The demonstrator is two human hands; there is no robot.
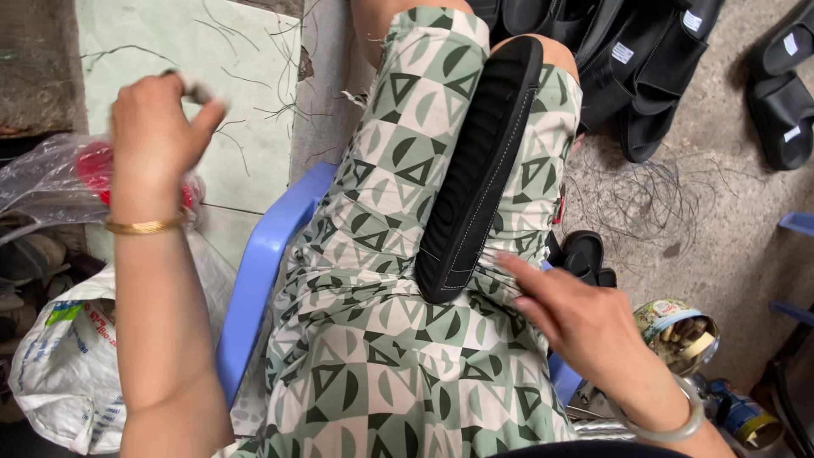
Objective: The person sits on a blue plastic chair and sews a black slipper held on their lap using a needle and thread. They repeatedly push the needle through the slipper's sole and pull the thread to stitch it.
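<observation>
- The person is sitting on a blue plastic chair, and a black sandal sole with white stitching along its edge is lying lengthwise on the lap, over green and white patterned trousers, its far end reaching toward the knees.
- The right hand is resting with flat, spread fingers just beside the near end of the sole, its fingertips touching the sole's edge; its grip is wide and is holding nothing.
- The left hand is raised out past the chair's left edge, wearing a gold bangle; its grip is pinched narrow around a small blurred object that I cannot identify.
- Below that hand, a clear plastic bag with something red inside is lying on the floor, and a white sack is sitting nearer the chair's left side.
- An open tin is standing on the floor near the right wrist.
- More black sandals are piled on the floor beyond the knees, with loose thread lying before them.
</observation>
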